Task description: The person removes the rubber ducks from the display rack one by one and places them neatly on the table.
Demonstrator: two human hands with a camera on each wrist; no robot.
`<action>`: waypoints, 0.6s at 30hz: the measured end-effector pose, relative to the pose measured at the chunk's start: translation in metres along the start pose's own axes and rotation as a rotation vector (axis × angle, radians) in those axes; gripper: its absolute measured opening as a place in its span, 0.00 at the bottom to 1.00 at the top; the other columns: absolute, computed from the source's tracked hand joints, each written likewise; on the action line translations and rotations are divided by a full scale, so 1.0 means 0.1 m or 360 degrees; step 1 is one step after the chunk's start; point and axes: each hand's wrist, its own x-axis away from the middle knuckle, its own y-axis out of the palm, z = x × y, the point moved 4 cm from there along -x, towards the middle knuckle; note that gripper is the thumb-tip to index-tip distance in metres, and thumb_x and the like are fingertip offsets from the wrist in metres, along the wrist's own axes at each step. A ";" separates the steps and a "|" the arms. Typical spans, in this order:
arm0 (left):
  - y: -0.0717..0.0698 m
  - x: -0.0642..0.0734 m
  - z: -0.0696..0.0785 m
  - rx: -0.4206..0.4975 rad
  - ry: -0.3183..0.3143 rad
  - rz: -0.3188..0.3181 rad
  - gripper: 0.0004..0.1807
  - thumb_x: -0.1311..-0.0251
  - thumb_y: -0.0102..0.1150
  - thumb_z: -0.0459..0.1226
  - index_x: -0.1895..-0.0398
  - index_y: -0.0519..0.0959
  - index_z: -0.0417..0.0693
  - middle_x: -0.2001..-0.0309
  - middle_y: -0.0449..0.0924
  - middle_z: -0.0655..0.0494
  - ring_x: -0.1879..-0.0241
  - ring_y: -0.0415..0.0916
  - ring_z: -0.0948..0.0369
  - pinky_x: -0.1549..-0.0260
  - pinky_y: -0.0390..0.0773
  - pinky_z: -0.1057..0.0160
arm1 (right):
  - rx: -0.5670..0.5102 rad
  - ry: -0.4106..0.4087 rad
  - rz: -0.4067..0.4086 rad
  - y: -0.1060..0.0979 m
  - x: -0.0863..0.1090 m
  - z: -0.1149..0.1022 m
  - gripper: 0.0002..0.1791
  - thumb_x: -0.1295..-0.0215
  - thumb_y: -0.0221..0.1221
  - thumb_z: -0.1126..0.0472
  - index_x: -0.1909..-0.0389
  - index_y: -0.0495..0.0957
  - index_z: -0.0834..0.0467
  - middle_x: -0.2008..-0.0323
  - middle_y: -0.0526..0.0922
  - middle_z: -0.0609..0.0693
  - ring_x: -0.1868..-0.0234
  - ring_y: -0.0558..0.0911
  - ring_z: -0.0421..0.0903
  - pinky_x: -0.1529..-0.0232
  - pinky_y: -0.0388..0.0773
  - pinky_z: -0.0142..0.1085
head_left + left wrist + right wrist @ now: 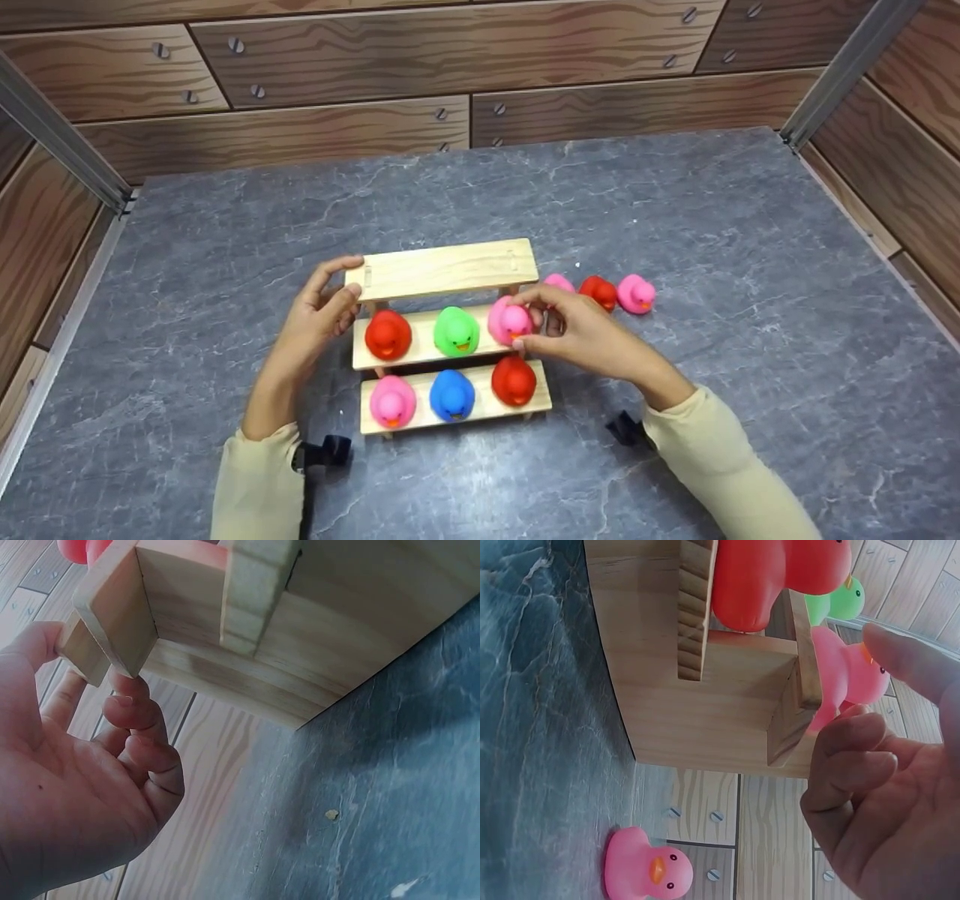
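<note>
A three-tier wooden shelf [442, 271] stands on the grey surface. My left hand [319, 311] grips the left end of its top board, thumb and fingers on the edge; the left wrist view shows that hand [82, 787] from the palm side. With my right hand [581, 330] I pinch a pink rubber duck [510, 321] at the right end of the middle tier. Beside that duck sit a green duck [456, 331] and a red duck [388, 335]. On the bottom tier are a pink duck [392, 402], a blue duck [452, 395] and a red duck [514, 381].
Right of the shelf, on the surface, are a pink duck [636, 294], a red duck [598, 292] and another pink duck [558, 283], partly hidden behind my right hand. Wood-patterned walls [450, 52] enclose the back and sides.
</note>
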 end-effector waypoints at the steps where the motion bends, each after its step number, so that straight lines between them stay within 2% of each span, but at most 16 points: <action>1: 0.00 0.00 0.00 -0.0002 0.0001 0.0000 0.18 0.32 0.50 0.31 0.40 0.70 0.45 0.77 0.68 0.54 0.81 0.61 0.65 0.80 0.60 0.71 | 0.0002 0.0000 0.0000 0.00 0.00 0.00 0.22 0.42 0.67 0.60 0.47 0.75 0.61 0.64 0.75 0.53 0.69 0.70 0.42 0.67 0.68 0.27; 8: -0.02 0.00 -0.01 0.0002 -0.0010 -0.0002 0.17 0.32 0.50 0.31 0.42 0.72 0.53 0.77 0.68 0.54 0.81 0.61 0.65 0.79 0.60 0.72 | 0.0038 -0.0045 -0.0012 -0.04 0.02 -0.03 0.21 0.41 0.67 0.58 0.49 0.76 0.60 0.65 0.75 0.53 0.69 0.70 0.43 0.66 0.68 0.28; 13: -0.03 0.00 -0.01 0.0007 -0.0010 0.0003 0.17 0.32 0.50 0.31 0.42 0.72 0.54 0.77 0.68 0.54 0.81 0.61 0.65 0.79 0.60 0.72 | 0.0068 -0.0083 -0.0011 -0.10 0.06 -0.05 0.21 0.42 0.67 0.58 0.49 0.77 0.61 0.64 0.77 0.53 0.67 0.71 0.45 0.64 0.70 0.30; 18: -0.01 0.00 -0.01 0.0015 -0.0024 -0.0006 0.18 0.32 0.50 0.31 0.42 0.71 0.54 0.77 0.68 0.55 0.81 0.61 0.65 0.79 0.60 0.72 | 0.0075 -0.0041 0.0045 -0.21 0.10 -0.02 0.23 0.43 0.68 0.60 0.48 0.76 0.63 0.65 0.77 0.54 0.68 0.71 0.43 0.66 0.69 0.28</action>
